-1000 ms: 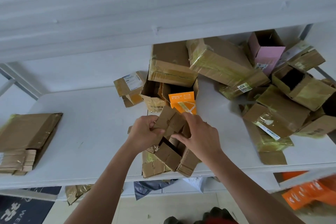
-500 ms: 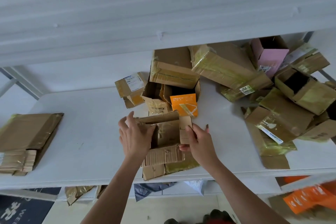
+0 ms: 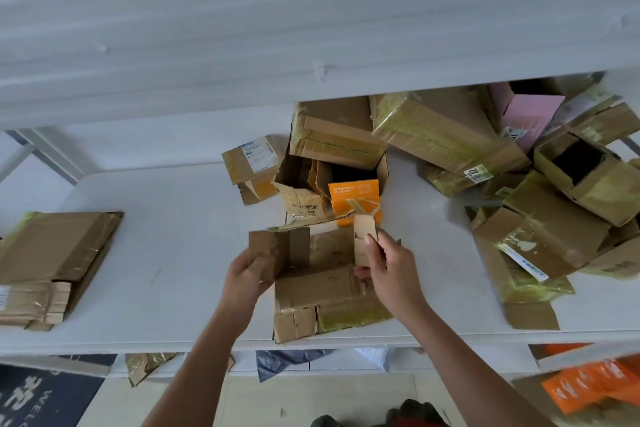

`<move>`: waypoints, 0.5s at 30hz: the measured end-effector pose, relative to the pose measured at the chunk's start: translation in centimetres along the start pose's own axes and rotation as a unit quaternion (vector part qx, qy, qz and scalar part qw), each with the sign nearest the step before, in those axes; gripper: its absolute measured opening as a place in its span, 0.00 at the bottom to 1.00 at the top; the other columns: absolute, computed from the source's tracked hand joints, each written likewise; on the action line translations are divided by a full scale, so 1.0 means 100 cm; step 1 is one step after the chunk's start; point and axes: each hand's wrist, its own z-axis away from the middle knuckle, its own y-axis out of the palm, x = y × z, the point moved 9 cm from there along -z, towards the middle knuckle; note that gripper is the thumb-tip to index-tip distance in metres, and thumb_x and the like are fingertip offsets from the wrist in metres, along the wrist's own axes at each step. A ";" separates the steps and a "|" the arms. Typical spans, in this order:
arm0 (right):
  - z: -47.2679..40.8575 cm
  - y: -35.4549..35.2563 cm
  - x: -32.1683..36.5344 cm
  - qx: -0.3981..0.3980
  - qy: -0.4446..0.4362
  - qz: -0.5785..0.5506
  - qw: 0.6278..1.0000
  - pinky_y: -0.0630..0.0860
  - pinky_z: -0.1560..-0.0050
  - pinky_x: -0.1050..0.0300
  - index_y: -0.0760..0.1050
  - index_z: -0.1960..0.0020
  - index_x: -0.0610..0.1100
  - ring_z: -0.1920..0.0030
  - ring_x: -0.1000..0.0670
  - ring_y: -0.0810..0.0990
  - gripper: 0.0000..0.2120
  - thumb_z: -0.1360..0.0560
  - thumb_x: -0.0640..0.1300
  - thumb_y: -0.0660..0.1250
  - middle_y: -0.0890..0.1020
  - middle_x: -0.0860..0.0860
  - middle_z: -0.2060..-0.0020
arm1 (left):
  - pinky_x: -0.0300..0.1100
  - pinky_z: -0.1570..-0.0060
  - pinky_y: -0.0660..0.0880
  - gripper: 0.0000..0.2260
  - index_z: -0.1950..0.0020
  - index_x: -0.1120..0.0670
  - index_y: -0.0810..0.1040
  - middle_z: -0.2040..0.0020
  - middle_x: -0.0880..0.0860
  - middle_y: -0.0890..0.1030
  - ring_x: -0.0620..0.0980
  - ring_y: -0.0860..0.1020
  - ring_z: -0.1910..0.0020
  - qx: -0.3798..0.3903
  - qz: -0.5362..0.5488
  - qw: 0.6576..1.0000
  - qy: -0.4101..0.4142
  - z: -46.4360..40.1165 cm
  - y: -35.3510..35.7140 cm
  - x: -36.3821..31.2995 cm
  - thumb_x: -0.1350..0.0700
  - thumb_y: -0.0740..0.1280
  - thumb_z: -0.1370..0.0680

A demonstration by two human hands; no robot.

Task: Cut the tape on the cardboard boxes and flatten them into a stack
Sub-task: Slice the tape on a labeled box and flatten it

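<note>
small cardboard box (image 3: 322, 274) lies opened out near the front edge of the white desk (image 3: 166, 246), at its middle, flaps spread to both sides. left hand (image 3: 247, 276) has its grip closed on the left flap (image 3: 265, 251), fingers behind the panel and thumb toward the front. right hand (image 3: 389, 274) has its grip closed on the narrow right flap (image 3: 363, 236), pinching it between thumb and fingers and keeping it upright. the box's near panel rests flat on the desk, with yellowish tape on its front corner, which overhangs the edge slightly.

just behind it stands an open box (image 3: 349, 173) with an orange carton (image 3: 355, 196) inside, and a sealed box (image 3: 334, 130) leans on top. a small labelled box (image 3: 251, 163) sits to the left of these. on the right side of the desk, a loose pile of taped boxes (image 3: 540, 191), some open, includes a pink box (image 3: 528, 114). at the far left edge, well apart, lies a stack of flattened boxes (image 3: 52, 253). a white shelf board (image 3: 311, 17) runs overhead.
</note>
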 end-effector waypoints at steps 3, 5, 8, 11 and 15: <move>-0.005 -0.007 0.001 0.006 -0.080 0.038 0.996 0.76 0.58 0.62 0.75 0.50 0.50 0.61 0.55 0.80 0.07 0.17 0.46 0.59 0.79 0.55 0.59 | 0.53 0.44 0.78 0.12 0.38 0.58 0.77 0.43 0.61 0.81 0.59 0.79 0.44 0.029 0.180 0.980 -0.081 -0.006 -0.012 0.014 0.57 0.58 0.16; -0.004 0.005 -0.014 0.100 -0.071 0.079 0.989 0.70 0.44 0.52 0.72 0.58 0.55 0.61 0.57 0.76 0.10 0.17 0.50 0.59 0.75 0.60 0.63 | 0.56 0.43 0.76 0.12 0.39 0.60 0.77 0.46 0.63 0.81 0.61 0.80 0.49 0.012 0.211 0.969 -0.128 -0.007 -0.024 0.030 0.58 0.57 0.17; 0.014 0.036 -0.037 0.290 -0.014 0.108 0.951 0.75 0.50 0.53 0.78 0.55 0.50 0.60 0.59 0.76 0.10 0.18 0.48 0.62 0.77 0.60 0.58 | 0.58 0.45 0.74 0.17 0.43 0.63 0.77 0.49 0.64 0.79 0.65 0.78 0.52 0.031 0.192 0.964 -0.182 -0.004 -0.031 0.050 0.56 0.55 0.23; 0.034 0.064 -0.058 0.393 0.005 0.180 0.902 0.75 0.40 0.53 0.79 0.36 0.48 0.42 0.57 0.76 0.13 0.18 0.47 0.63 0.74 0.59 0.36 | 0.56 0.51 0.77 0.19 0.42 0.64 0.76 0.47 0.66 0.81 0.66 0.78 0.49 0.034 0.139 0.963 -0.229 -0.003 -0.035 0.073 0.50 0.56 0.19; 0.053 0.083 -0.073 0.456 0.024 0.286 0.842 0.61 0.28 0.49 0.74 0.30 0.53 0.29 0.50 0.62 0.21 0.22 0.54 0.67 0.62 0.57 0.27 | 0.56 0.51 0.81 0.14 0.40 0.66 0.77 0.48 0.64 0.83 0.63 0.83 0.51 0.048 -0.023 0.971 -0.235 -0.011 -0.034 0.104 0.56 0.62 0.17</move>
